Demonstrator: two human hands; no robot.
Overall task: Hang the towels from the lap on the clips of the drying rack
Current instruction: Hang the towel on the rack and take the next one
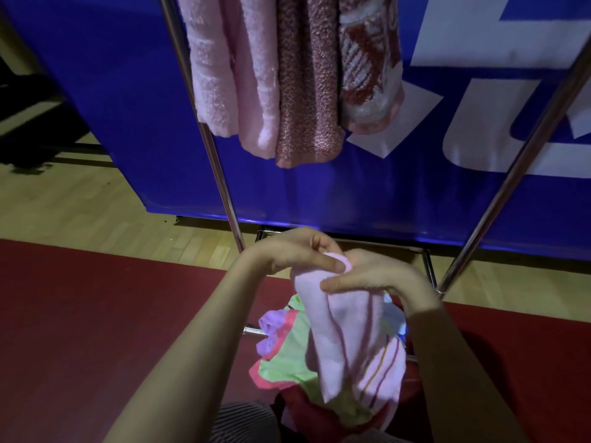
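The pale pink striped towel (339,334) hangs above the lap, its top corner pinched by curled fingers (323,260) of both the left hand (287,251) and the right hand (374,276). Three fluffy pinkish towels (287,84) already hang on the chrome drying rack (220,174). A green, purple and red towel pile (287,356) remains on the lap, so the task looks roughly midway.

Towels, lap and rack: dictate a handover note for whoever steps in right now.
Left hand: pinches the top corner of the pink towel.
Right hand: pinches the same towel just below.
Pink towel: held up over the lap, its lower end draped on the pile of towels there.
Done: hung towels on the left side of the rack; the clips are out of view.
Left: hang the pink towel, then the pile.
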